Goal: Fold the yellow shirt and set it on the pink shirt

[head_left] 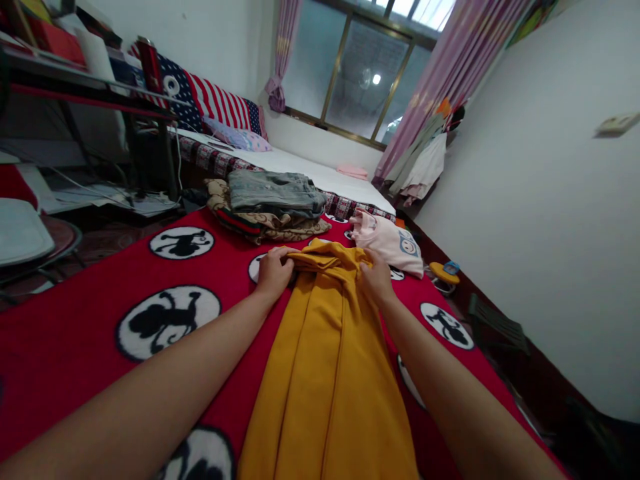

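Note:
A long mustard-yellow pleated skirt (320,373) stretches toward me over a red blanket (240,293) printed with black figures in white circles. My left hand (275,272) grips the gathered far end of the skirt at its left corner, fingers closed on the cloth. At the right corner of that same end, my right hand (377,277) is closed on the fabric too. Between my hands the yellow cloth is bunched and partly folded over. The skirt's near end runs out of view at the bottom.
Beyond my left hand lies a stack of folded clothes with denim (275,193) on top. A folded pink shirt (390,243) rests past my right hand. Behind stands a white-topped bed (300,163). A cluttered desk (90,87) and a stool (25,233) are at left.

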Tool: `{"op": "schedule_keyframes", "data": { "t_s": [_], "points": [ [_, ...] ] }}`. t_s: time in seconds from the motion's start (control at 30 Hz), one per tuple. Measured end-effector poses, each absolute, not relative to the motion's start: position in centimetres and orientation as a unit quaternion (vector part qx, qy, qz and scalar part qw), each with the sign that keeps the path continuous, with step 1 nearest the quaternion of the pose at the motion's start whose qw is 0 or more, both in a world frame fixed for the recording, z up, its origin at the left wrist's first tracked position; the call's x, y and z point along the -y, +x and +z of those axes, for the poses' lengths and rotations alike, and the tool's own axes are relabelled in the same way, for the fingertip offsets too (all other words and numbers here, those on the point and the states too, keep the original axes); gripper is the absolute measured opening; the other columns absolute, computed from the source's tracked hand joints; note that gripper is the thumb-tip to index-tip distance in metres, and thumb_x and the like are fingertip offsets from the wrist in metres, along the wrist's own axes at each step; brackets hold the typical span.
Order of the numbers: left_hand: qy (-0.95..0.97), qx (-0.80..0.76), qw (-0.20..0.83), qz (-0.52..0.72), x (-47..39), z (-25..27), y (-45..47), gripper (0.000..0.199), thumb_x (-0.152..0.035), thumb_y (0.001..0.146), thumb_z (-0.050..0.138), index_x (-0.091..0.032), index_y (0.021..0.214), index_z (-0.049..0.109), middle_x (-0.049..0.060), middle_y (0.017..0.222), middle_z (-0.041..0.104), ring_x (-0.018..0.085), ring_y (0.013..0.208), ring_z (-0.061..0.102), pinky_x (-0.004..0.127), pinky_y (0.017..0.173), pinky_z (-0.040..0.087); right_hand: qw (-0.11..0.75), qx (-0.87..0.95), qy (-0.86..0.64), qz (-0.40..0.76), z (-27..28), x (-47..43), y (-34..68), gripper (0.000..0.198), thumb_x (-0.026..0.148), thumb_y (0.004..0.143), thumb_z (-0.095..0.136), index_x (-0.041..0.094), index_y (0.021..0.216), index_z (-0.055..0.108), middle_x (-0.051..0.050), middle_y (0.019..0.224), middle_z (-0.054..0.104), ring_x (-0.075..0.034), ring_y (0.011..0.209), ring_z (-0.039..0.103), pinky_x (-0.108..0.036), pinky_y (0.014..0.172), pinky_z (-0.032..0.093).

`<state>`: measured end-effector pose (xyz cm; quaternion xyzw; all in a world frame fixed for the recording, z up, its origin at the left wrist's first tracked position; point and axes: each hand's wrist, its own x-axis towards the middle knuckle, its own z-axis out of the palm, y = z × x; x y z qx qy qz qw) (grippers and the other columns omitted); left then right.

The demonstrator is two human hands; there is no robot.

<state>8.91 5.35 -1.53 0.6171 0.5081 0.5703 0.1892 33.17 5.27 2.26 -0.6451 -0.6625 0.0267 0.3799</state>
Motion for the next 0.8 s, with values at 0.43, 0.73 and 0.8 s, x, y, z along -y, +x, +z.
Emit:
{"op": "schedule_keyframes", "data": {
  "t_s": [0.43, 0.73, 0.8],
  "points": [
    [0.39, -0.414, 0.336, 0.75, -6.8, -1.8, 7.4, 0.022, -0.011, 0.071, 0.056, -0.016, 0.088, 0.069, 0.004, 0.092, 0.071, 0.017, 0.09, 0.065, 0.024, 0.081, 0.05, 0.234, 0.729, -0.639, 0.077, -0.6, 2.5, 28.6, 0.066, 0.048, 0.093, 0.042, 0.015, 0.15, 0.032, -0.011, 0.159, 0.025, -0.026, 0.148, 0.018, -0.049, 0.119, 0.014],
    [0.282, -0.331, 0.514, 0.739, -4.9, 5.8, 3.6, 0.021, -0.037, 0.09, 0.057, -0.017, 0.087, 0.062, 0.004, 0.082, 0.069, 0.021, 0.089, 0.064, 0.033, 0.075, 0.053, 0.519, 0.607, -0.573, 0.186, -1.5, 1.7, 29.9, 0.068, 0.056, 0.091, 0.039, 0.01, 0.141, 0.041, -0.02, 0.145, 0.046, -0.027, 0.134, 0.045, -0.043, 0.112, 0.033],
    [0.315, -0.283, 0.553, 0.717, -2.4, 8.4, 4.3, 0.022, -0.038, 0.093, 0.051, -0.019, 0.093, 0.063, 0.004, 0.088, 0.07, 0.022, 0.095, 0.064, 0.036, 0.078, 0.054, 0.566, 0.578, -0.55, 0.206, -1.6, 1.3, 30.1, 0.069, 0.059, 0.09, 0.039, 0.011, 0.14, 0.042, -0.02, 0.144, 0.046, -0.025, 0.133, 0.046, -0.042, 0.11, 0.036]
  ]
}}
